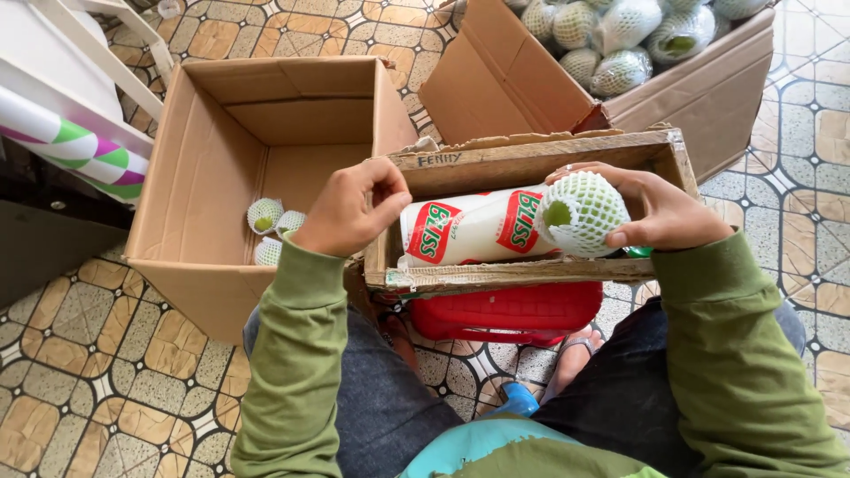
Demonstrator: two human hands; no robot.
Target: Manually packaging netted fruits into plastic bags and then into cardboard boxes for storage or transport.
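1. White foam netting wraps the green fruit [580,212] held in the right hand [660,212]; the fingers curl over its top and far side, the thumb presses its lower edge, and the grasp is closed firmly round it.
2. Directly beneath that grip stands a shallow wooden crate [531,150], so the fruit sits just above the crate's right end.
3. Just to the left of the held fruit, and touching it, a white roll with red and green labels [474,227] lies on its side along the crate.
4. Under the crate, below the grip, a red plastic stool [509,312] shows.
5. The left hand [350,208] hangs over the crate's left edge, well apart from the fruit, with its fingers curled in and the thumb meeting the fingertips; whether anything is pinched there cannot be told.
6. Left of and below the left hand stands an open cardboard box [212,159]; three netted fruits [270,226] lie together at its bottom, close under the wrist.
7. Beyond the right-hand grip, past the crate's far rim, a second cardboard box [505,80] is heaped with many netted fruits [620,35].
8. Green sleeves [297,354] cover both arms, and the patterned tile floor [88,372] spreads under everything.
9. Far left of both hands, a striped white, green and purple tube [75,146] lies beside a white frame [97,49].
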